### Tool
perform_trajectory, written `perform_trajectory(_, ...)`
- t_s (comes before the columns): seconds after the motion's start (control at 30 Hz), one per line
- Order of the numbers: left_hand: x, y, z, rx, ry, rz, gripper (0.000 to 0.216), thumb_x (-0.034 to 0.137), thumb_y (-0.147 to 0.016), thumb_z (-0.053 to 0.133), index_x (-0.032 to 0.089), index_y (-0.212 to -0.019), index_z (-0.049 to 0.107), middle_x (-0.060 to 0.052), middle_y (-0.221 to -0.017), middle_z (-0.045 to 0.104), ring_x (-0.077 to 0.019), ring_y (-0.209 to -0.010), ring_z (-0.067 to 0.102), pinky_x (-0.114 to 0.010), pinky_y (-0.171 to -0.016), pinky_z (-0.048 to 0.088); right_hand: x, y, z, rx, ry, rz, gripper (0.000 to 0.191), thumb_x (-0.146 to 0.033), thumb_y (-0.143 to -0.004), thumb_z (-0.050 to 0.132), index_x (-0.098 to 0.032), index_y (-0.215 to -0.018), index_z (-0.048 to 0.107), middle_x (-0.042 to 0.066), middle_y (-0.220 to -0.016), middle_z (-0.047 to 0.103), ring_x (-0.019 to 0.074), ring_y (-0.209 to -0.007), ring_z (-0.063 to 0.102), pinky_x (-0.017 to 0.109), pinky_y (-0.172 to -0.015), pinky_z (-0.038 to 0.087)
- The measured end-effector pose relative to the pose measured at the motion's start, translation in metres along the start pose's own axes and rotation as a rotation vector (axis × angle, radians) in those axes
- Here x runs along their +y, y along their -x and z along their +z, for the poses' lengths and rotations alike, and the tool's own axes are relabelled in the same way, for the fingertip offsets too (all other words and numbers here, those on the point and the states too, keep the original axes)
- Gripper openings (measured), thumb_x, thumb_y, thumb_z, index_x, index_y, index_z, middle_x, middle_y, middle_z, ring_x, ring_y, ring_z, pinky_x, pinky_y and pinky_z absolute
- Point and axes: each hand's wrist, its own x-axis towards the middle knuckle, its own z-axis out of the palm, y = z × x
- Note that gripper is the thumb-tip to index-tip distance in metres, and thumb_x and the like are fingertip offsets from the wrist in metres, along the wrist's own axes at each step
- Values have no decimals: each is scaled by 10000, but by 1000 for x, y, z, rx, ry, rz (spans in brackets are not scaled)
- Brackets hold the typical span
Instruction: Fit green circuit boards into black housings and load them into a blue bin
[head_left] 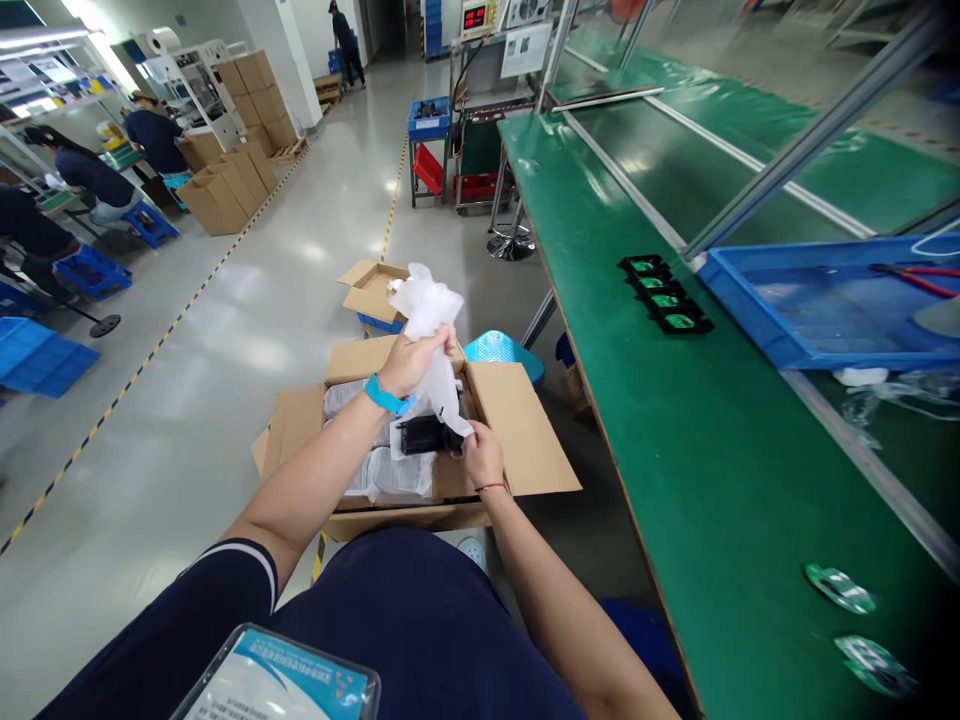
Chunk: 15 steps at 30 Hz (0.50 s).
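My left hand (415, 358), with a blue wristband, is closed around the upper part of a white foam bag (427, 305) and holds it up over an open cardboard box (517, 430) on the floor. A black part (425, 434) sticks out of the bag's lower end. My right hand (482, 455) grips that black part and the bag's bottom edge. More wrapped parts (390, 475) lie inside the box.
A long green workbench (675, 440) runs along my right, with a row of black parts (665, 293) and a blue tray (825, 300) on it. A smaller open carton (371, 290) and a blue stool (502, 352) stand beyond the box. Seated people work at the far left.
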Motion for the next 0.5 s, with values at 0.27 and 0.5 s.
perform_trajectory(0.27,-5,-2,-53,333,78,-72,281,269,-772,648,149,-558,510,22,-549,489,-81,-527,475,-225,-574,398,-11,-22,-30,-26,21,6,339,-369,-831,402,-216,-923,690,62,-926,685,221,-884,585,357,-816,437)
perform_trajectory(0.5,8,-17,-46,364,168,-37,203,229,-769,623,147,-616,518,23,-547,489,-87,-516,489,-229,-580,418,-27,-11,-34,-221,292,7,317,-323,-899,359,-211,-971,646,62,-867,678,188,-758,591,276,-653,379)
